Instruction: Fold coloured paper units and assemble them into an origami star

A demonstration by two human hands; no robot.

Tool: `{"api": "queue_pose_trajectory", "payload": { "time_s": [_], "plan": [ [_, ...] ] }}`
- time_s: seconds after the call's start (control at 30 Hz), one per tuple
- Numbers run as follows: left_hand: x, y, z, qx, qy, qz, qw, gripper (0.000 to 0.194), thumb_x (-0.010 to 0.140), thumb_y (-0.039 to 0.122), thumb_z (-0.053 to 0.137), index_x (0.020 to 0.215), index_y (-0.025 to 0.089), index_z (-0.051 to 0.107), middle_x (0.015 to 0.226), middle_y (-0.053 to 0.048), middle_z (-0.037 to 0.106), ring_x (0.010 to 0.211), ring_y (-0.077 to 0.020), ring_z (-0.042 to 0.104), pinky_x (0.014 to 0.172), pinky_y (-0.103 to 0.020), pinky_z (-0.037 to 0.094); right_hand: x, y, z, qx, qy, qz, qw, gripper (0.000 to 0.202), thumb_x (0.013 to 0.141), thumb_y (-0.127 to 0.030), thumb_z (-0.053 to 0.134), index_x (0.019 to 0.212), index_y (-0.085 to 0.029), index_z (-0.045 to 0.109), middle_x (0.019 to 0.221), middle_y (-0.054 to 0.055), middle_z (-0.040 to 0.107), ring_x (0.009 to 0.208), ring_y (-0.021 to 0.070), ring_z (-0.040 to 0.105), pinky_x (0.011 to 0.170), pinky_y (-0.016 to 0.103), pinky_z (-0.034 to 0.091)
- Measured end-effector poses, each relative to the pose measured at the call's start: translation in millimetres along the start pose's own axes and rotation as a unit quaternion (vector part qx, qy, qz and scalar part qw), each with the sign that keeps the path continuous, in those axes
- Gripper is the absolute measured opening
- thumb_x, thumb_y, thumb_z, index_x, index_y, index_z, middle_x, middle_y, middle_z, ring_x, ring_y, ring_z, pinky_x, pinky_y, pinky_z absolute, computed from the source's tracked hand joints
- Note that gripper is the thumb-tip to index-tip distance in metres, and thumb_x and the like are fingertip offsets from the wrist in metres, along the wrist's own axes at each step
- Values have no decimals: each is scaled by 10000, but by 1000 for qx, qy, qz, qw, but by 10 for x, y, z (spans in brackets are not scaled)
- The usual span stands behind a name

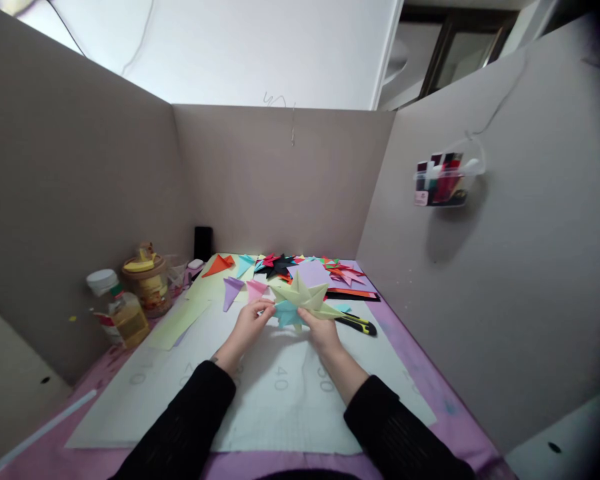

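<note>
A pale yellow-green folded paper star (pixel 303 293) is held up above the white sheet, with a light blue folded piece (pixel 286 312) against its lower left. My left hand (pixel 253 323) pinches the blue piece's left edge between thumb and fingers. At the star's lower right, my right hand (pixel 323 331) grips it, the thumb in front and the fingers mostly hidden behind. Purple (pixel 233 291) and pink (pixel 256 290) folded pieces lie just beyond my left hand. A black and yellow cutter (pixel 360 325) rests to the right of my right hand.
Finished paper stars (pixel 277 265) and stacked sheets lie at the back. An orange folded piece (pixel 219 265) is at back left. A liquid bottle (pixel 125 317) and a jar (pixel 150 283) stand left. Grey panels (pixel 285 173) surround the table; a small basket (pixel 445 183) hangs right.
</note>
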State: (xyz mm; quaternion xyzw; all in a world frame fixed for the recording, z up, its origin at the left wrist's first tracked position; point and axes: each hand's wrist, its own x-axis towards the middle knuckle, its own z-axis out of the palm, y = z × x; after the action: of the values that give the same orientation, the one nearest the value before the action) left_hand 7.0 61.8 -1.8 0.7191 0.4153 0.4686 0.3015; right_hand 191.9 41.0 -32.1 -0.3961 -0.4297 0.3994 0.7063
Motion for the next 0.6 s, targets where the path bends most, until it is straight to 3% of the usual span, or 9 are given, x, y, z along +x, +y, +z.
{"api": "queue_pose_trajectory", "payload": {
  "time_s": [0.2, 0.47, 0.6],
  "plan": [
    [5, -34, 8, 52, -17, -28, 998, 326, 793, 420, 512, 617, 176, 640, 597, -21, 615, 602, -179, 556, 588, -272, 406, -8, -4, 19, 59, -11, 54, 997, 430, 553, -301, 834, 949, -191, 707, 1018, 79, 729, 967, 267, 673, 889, 407, 518],
    [-14, -3, -70, 53, 49, -27, 997, 222, 726, 379, 618, 641, 178, 663, 673, -29, 646, 637, -174, 548, 591, -264, 392, 5, -25, 17, 85, 13, 90, 992, 462, 516, -303, 849, 936, -187, 694, 1044, 88, 722, 1003, 290, 663, 891, 425, 528],
    [-3, -8, -67, 58, 18, -48, 997, 302, 791, 378, 534, 576, 173, 590, 552, 3, 556, 556, -154, 502, 536, -254, 359, 4, -24, 17, 101, -1, 104, 989, 475, 507, -284, 850, 947, -189, 697, 1032, 78, 727, 991, 285, 669, 895, 419, 529]
  ]
}}
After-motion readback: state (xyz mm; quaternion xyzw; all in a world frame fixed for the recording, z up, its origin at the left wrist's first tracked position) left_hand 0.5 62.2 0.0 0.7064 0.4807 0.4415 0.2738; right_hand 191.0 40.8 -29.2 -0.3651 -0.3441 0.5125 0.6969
